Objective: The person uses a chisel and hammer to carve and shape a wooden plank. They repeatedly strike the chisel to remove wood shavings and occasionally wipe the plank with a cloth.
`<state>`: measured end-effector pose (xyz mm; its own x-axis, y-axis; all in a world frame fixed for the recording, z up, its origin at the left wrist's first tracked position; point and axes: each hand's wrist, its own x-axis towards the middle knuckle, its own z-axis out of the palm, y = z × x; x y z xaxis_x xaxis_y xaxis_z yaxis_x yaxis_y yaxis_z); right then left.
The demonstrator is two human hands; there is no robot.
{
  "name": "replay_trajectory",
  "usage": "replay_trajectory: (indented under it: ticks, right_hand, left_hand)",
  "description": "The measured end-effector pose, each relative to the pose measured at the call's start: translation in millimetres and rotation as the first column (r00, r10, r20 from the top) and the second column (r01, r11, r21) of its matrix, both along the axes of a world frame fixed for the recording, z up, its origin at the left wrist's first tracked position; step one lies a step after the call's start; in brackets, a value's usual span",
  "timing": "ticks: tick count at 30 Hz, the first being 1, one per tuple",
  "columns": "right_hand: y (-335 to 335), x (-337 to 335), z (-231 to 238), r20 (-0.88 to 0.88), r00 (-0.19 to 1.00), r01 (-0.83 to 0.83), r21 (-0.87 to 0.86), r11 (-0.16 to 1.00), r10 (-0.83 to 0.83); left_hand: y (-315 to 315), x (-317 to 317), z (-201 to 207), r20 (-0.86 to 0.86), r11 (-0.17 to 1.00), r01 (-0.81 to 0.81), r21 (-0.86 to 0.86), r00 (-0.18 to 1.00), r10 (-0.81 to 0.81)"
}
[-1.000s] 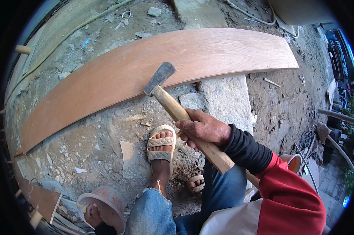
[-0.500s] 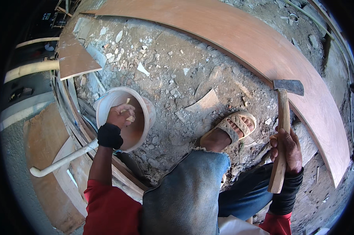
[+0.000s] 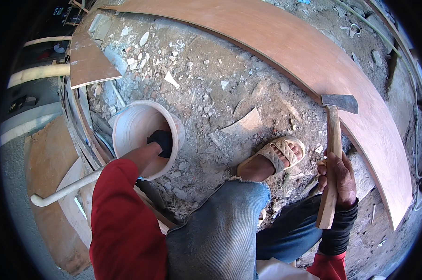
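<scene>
Rubbly ground point(image 3: 206, 116), bucket point(image 3: 131, 123), hammer point(image 3: 332, 133), dark background point(image 3: 36, 56) unclear

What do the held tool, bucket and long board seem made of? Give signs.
Tool handle: bare wood, by its pale, streaky, flat-sided surface.
Tool head: probably metal, dull, by its dark grey colour.
Bucket: likely plastic, matt and dusty-looking, by its rounded, moulded-looking rim.
Long board: wood, perhaps plywood, smooth, by its faint reddish-brown grain.

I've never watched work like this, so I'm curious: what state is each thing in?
Bucket: uncovered, smeared inside.
Left hand: hidden inside the bucket.
Wooden-handled tool: held.
Right hand: closed around the tool's handle.
Long board: lying down.
Beige sandal: worn.
Jeans: frayed at the hem.
</scene>
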<state>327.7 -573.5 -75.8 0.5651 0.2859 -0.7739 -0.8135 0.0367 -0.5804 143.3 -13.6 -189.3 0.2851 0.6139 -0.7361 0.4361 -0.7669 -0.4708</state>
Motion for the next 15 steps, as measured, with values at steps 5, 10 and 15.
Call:
replay_trajectory:
  ticks: [5, 10, 15]
  right_hand:
    - [-0.3, 0.2, 0.1, -0.008, 1.0, -0.002, -0.001, 1.0, 0.002]
    - [1.1, 0.1, -0.3, -0.005, 1.0, 0.005, 0.002, 1.0, -0.005]
    - [0.1, 0.1, -1.8, 0.006, 1.0, -0.006, 0.023, 1.0, 0.006]
  left_hand:
    - [-26.6, 1.7, 17.9, -0.046, 0.988, 0.13, -0.081, 0.99, -0.134]
    - [-58.5, 21.6, 48.7, -0.253, 0.824, 0.481, -0.299, 0.793, -0.554]
    - [-37.2, 15.4, 47.3, -0.22, 0.822, 0.455, -0.341, 0.812, -0.541]
